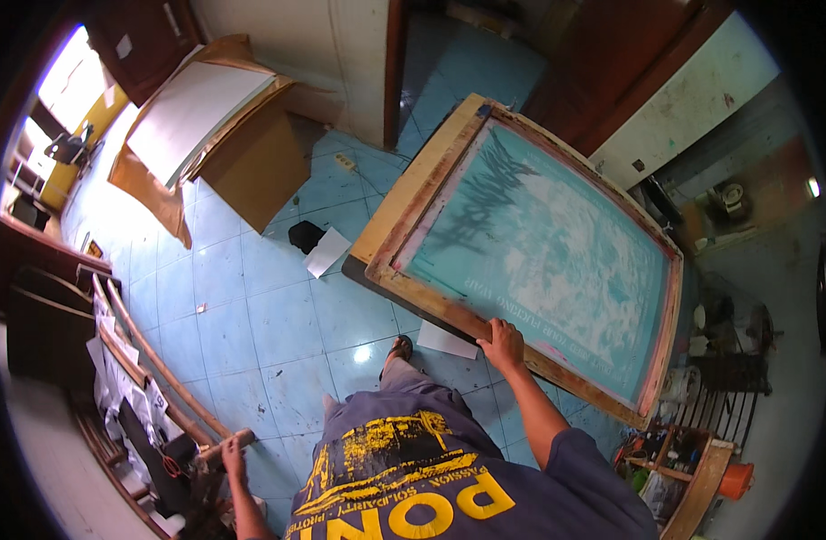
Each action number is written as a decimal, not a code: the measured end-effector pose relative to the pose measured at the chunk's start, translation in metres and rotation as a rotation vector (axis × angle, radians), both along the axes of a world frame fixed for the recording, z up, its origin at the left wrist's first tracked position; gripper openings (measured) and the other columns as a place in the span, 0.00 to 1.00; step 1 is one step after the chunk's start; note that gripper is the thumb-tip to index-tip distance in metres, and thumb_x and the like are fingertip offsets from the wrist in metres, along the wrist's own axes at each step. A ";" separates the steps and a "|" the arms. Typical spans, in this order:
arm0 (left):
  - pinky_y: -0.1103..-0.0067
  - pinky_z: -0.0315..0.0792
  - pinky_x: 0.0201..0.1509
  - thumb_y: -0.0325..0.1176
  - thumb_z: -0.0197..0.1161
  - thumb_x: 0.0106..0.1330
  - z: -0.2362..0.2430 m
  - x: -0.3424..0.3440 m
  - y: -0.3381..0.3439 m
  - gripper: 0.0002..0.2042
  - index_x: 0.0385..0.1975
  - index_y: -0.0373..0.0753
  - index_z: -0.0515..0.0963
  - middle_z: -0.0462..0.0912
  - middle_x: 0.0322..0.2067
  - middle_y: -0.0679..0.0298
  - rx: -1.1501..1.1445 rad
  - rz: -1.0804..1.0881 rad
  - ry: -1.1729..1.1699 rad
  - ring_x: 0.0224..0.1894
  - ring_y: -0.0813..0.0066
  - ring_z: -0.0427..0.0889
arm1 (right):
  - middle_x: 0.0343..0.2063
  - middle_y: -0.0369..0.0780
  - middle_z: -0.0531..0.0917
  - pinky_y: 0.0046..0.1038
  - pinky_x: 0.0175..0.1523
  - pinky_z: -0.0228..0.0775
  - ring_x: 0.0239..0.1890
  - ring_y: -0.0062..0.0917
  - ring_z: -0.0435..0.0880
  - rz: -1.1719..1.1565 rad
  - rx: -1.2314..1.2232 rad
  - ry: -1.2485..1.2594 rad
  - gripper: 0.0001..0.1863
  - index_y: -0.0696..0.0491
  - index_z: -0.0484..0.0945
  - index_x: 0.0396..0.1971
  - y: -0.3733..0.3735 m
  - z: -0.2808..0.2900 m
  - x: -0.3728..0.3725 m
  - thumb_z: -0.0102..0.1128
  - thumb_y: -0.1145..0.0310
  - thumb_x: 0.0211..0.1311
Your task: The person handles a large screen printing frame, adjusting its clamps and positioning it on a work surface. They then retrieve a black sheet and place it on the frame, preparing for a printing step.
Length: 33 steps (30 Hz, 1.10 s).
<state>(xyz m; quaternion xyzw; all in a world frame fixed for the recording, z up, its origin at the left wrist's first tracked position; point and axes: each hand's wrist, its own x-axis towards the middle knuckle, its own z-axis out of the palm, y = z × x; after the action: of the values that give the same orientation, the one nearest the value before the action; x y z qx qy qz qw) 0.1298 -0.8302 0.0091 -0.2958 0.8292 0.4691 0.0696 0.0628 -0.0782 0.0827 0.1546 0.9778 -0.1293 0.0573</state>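
Observation:
A large screen printing frame [536,261] with teal mesh and a pale printed design lies over a wooden board [413,193] on my right. My right hand [503,346] is closed on the near wooden edge of that frame, with the thumb on top. Low on the left, my left hand [234,457] is at the end of a short wooden bar [216,447], its fingers curled about the wood. The bar is beside curved wooden rails [161,364] of a seat or rack, and I cannot tell whether it is joined to them.
A cardboard-covered box [255,171] topped with white sheets [197,112] stands far left. White paper [327,253] and a black item [305,236] lie on the blue tiled floor [224,306]. Another sheet [447,340] is under the frame. A wooden shelf [701,486] and orange container [736,481] are at lower right.

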 end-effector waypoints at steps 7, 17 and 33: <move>0.73 0.74 0.50 0.35 0.61 0.67 0.017 -0.158 0.175 0.19 0.54 0.33 0.71 0.78 0.50 0.53 0.090 -0.526 -0.135 0.47 0.65 0.80 | 0.43 0.45 0.79 0.43 0.49 0.71 0.47 0.43 0.78 -0.033 -0.039 0.022 0.27 0.55 0.72 0.47 -0.004 0.028 0.003 0.72 0.59 0.50; 0.65 0.66 0.63 0.37 0.71 0.52 0.182 -0.359 0.379 0.44 0.68 0.37 0.53 0.60 0.65 0.44 0.024 -1.354 0.470 0.62 0.47 0.68 | 0.41 0.47 0.81 0.39 0.51 0.70 0.46 0.43 0.78 -0.089 -0.091 0.002 0.27 0.58 0.76 0.46 0.008 0.157 -0.020 0.73 0.62 0.46; 0.66 0.65 0.64 0.35 0.76 0.50 0.361 -0.469 0.572 0.44 0.66 0.35 0.57 0.68 0.60 0.47 0.214 -1.203 1.412 0.62 0.51 0.68 | 0.51 0.43 0.79 0.29 0.61 0.63 0.54 0.27 0.74 -0.068 -0.154 0.136 0.26 0.59 0.73 0.56 0.126 0.397 -0.094 0.61 0.62 0.61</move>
<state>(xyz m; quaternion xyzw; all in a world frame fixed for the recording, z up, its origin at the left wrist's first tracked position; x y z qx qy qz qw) -0.3392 -0.2580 0.3704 0.5450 0.6456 0.4993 -0.1923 -0.0314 0.0477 0.4795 0.1737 0.9608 -0.2161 -0.0021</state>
